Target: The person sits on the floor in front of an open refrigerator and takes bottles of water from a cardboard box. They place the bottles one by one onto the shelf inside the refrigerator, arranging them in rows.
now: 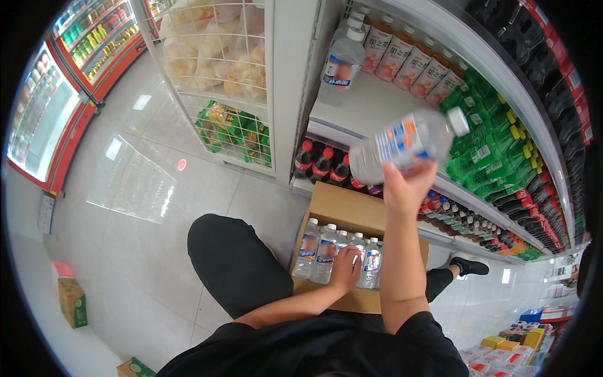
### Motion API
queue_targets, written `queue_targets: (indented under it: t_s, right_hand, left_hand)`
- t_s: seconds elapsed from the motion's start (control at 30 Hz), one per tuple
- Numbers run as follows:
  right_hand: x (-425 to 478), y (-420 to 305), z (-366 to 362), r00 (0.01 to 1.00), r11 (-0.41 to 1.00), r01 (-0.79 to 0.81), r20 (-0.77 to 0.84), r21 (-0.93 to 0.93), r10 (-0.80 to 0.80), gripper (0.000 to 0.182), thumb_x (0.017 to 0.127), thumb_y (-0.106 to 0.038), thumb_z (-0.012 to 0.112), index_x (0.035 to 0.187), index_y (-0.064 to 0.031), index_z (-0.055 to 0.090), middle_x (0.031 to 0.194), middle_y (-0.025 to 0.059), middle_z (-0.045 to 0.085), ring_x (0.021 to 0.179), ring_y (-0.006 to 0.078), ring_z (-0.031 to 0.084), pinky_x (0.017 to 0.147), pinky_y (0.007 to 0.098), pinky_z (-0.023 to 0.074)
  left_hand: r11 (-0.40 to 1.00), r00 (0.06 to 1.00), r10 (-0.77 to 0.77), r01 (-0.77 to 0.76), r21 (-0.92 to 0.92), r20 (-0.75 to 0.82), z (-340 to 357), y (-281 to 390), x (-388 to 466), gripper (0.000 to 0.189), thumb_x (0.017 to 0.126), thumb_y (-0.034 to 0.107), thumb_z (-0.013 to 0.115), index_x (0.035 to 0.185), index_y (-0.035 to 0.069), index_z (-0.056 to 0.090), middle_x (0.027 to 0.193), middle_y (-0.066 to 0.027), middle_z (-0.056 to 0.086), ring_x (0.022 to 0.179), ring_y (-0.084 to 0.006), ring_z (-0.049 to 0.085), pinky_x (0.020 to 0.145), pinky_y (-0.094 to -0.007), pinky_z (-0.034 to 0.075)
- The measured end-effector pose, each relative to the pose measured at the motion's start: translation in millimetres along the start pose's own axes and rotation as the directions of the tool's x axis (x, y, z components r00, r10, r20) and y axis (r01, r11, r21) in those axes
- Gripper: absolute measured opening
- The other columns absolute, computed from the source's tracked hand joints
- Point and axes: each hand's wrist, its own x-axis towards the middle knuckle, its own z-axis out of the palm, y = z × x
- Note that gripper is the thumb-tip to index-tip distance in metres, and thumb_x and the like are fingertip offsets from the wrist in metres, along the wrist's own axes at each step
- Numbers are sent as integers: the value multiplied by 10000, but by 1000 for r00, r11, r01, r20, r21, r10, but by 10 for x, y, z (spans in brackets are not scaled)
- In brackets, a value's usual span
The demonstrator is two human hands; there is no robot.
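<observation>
My right hand (412,181) grips a clear plastic bottle (405,141) with a white cap and a blue and orange label. It is tilted, its cap towards the right, in front of the shelf, and slightly blurred. Below, an open cardboard box (348,200) holds several similar bottles (325,254), upright. My left hand (347,268) rests on bottles in the box, fingers bent about one near its cap; whether it grips that bottle is not plain. Matching bottles (344,66) stand at the left end of the shelf (372,101).
Pink-labelled tea bottles (377,47) and green soda bottles (485,155) fill the shelf farther along. Cola bottles (322,162) stand on the shelf below. A white wire rack (221,94) adjoins the shelving. My bent knee (235,254) is left of the box; red-framed drink coolers (70,118) line the far left.
</observation>
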Motion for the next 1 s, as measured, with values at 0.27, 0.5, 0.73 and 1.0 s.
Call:
queue_targets:
  t_s: [0.27, 0.5, 0.73, 1.0]
  right_hand:
    - [625, 643, 1090, 982, 980, 184, 50, -70, -181, 913, 779, 62, 794, 1529, -12, 279, 1417, 149, 472, 1290, 254, 554, 1108, 407, 464]
    - [566, 951, 1187, 989, 936, 146, 17, -321, -149, 997, 743, -64, 836, 1565, 24, 280, 1465, 221, 386, 1363, 350, 474, 1139, 456, 427]
    - [666, 856, 1287, 984, 772, 177, 98, -611, -147, 1043, 748, -61, 816, 1603, 21, 224, 1516, 261, 381, 1399, 391, 456, 1155, 461, 412]
    - [749, 761, 1240, 991, 913, -8, 121, -407, 63, 1168, 766, 11, 810, 1668, -54, 72, 1493, 216, 497, 1254, 290, 629, 1062, 369, 511]
  left_hand:
    - [1000, 999, 23, -23, 10, 27, -11, -57, 47, 187, 879, 21, 651, 1061, 9, 609, 1099, -201, 638, 1051, -427, 617, 911, -499, 509]
    - [992, 993, -43, 55, -110, 109, -14, 157, 151, 336, 876, 107, 683, 1197, 12, 660, 1127, -221, 661, 1049, -446, 621, 887, -507, 521]
    - [996, 968, -84, 81, 25, 235, 66, -1, 155, 314, 888, 135, 691, 1170, -1, 662, 1098, -234, 662, 1057, -447, 632, 895, -515, 523]
    - [996, 983, -78, 83, -19, 169, 120, -120, 104, 257, 917, 100, 660, 1145, -18, 641, 1125, -229, 653, 1060, -440, 635, 904, -502, 521]
